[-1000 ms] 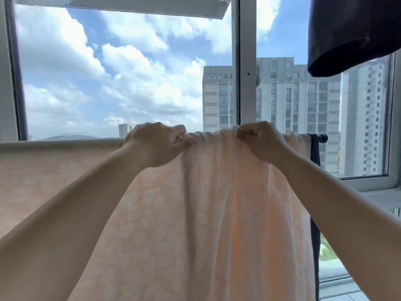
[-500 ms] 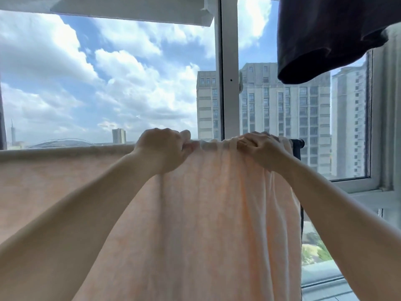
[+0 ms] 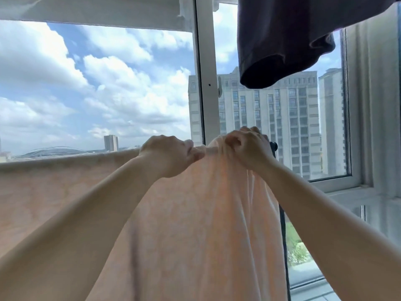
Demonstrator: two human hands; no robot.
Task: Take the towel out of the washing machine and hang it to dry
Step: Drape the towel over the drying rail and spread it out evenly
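A large pale peach towel (image 3: 195, 224) hangs over a horizontal drying rail in front of the window, spread wide to the left and gathered in folds at the right. My left hand (image 3: 167, 155) grips its top edge on the rail. My right hand (image 3: 249, 148) grips a bunched piece of the towel close beside it, lifted a little above the rail. The rail's dark end cap (image 3: 273, 146) shows just right of my right hand; the rest of the rail is hidden under the towel.
A dark garment (image 3: 282, 40) hangs overhead at the upper right. The white window frame (image 3: 205, 72) rises behind the rail, with a sill (image 3: 355, 192) and a curtain at the right. A dark upright (image 3: 283, 235) runs down behind the towel's right edge.
My right hand has slid right along the rail toward its end cap and bunched the towel upward. My left hand has followed, staying on the top edge. The view has shifted right.
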